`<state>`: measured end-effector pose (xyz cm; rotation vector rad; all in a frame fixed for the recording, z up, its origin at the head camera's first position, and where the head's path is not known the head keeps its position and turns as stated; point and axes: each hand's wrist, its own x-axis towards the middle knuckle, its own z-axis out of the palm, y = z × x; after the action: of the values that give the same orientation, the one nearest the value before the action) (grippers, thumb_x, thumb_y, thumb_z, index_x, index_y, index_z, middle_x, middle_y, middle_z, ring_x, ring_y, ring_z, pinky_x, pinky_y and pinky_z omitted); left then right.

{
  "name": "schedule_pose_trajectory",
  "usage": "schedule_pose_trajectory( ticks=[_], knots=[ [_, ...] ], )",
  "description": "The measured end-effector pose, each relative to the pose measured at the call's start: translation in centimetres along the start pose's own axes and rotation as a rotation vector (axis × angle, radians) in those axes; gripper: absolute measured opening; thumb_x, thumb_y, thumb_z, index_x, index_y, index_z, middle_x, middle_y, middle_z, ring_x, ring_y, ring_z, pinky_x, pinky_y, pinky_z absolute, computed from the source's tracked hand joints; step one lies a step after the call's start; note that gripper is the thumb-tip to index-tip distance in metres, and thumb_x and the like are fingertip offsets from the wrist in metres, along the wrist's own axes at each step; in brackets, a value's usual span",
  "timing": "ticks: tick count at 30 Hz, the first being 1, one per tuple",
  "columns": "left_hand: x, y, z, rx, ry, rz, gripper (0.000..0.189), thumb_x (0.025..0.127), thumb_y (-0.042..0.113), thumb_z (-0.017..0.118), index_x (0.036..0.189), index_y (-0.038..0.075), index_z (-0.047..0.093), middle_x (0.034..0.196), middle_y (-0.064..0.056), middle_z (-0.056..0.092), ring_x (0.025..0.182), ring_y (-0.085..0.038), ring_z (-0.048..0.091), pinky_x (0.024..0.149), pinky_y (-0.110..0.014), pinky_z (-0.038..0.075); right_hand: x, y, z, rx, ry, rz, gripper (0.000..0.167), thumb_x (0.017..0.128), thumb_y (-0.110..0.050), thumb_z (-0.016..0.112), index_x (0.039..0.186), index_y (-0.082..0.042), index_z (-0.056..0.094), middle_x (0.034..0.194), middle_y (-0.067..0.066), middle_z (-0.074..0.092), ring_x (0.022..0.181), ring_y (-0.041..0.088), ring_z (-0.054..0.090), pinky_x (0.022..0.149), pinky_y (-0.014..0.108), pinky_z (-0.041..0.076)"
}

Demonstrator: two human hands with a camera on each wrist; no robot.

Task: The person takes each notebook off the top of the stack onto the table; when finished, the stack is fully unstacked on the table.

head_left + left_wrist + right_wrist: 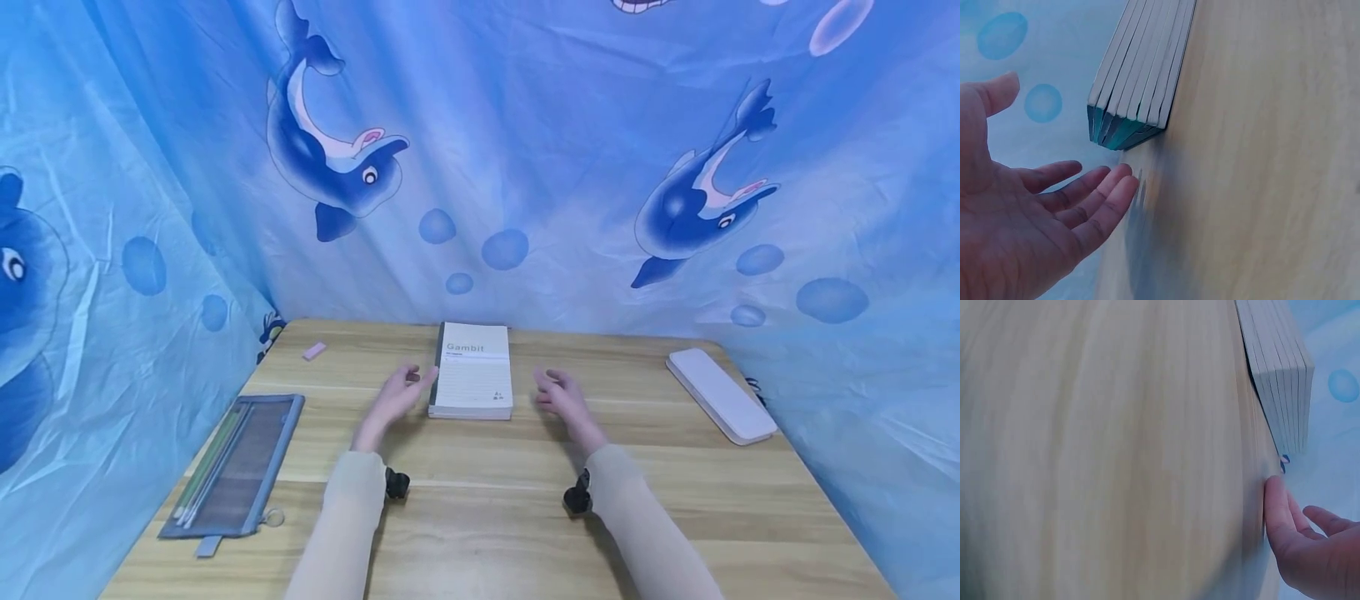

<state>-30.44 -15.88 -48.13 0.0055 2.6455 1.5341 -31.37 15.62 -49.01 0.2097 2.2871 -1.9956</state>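
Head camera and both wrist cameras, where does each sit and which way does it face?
Head: worn on the head, facing forward and down at the table; left hand, right hand and both sleeves show.
Left wrist: worn there, showing the left hand, facing the notebook stack.
Right wrist: worn there, showing the right hand, facing the same stack.
Both wrist views share the stack and table.

The table (480,533) has a light wood-grain surface, its grain running side to side. Blue fabric (562,125) encloses the far, left and right sides—its surface creased and folded. Printed on the far side are two dolphins (341,179) (675,208) and round bubbles (505,250) (darker blue than the ground). A further printed figure (30,258) appears on the left side—cut off by the view. Lighting is diffuse; the tabletop shows a pale sheen.
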Motion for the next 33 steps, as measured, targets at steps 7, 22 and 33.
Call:
schedule_pose_trajectory(
  ticks=[7,22,33],
  knots=[
    [-0.4,-0.4,0.9,-0.01,-0.005,-0.005,0.085,0.095,0.057,0.056,0.147,-0.008,0.035,0.142,-0.03,0.047,0.13,-0.045,0.046,0.109,-0.055,0.038,-0.1,0.7,2.0,0.063,-0.037,-0.006,0.067,0.1,-0.028,0.061,0.146,0.012,0.034,0.134,0.033,0.052,0.113,0.041,0.06,0.101,0.045,0.049],
    [0.1,0.7,2.5,0.155,-0.008,0.021,0.07,0.099,0.039,0.059,0.143,-0.012,0.042,0.143,-0.032,0.047,0.13,-0.045,0.046,0.111,-0.053,0.037,-0.1,0.4,4.4,-0.074,-0.057,-0.045,0.064,0.092,-0.032,0.071,0.138,0.009,0.05,0.136,0.027,0.055,0.114,0.035,0.061,0.098,0.042,0.052],
    [-0.5,1.1,3.0,0.177,0.019,0.067,0.035,0.098,0.023,0.061,0.117,-0.007,0.064,0.079,-0.012,0.066,0.065,-0.021,0.059,0.064,-0.035,0.053,-0.5,0.5,4.8,-0.154,-0.065,-0.116,0.056,0.09,-0.014,0.071,0.136,0.011,0.052,0.128,0.027,0.06,0.116,0.039,0.058,0.098,0.045,0.05]
  ],
)
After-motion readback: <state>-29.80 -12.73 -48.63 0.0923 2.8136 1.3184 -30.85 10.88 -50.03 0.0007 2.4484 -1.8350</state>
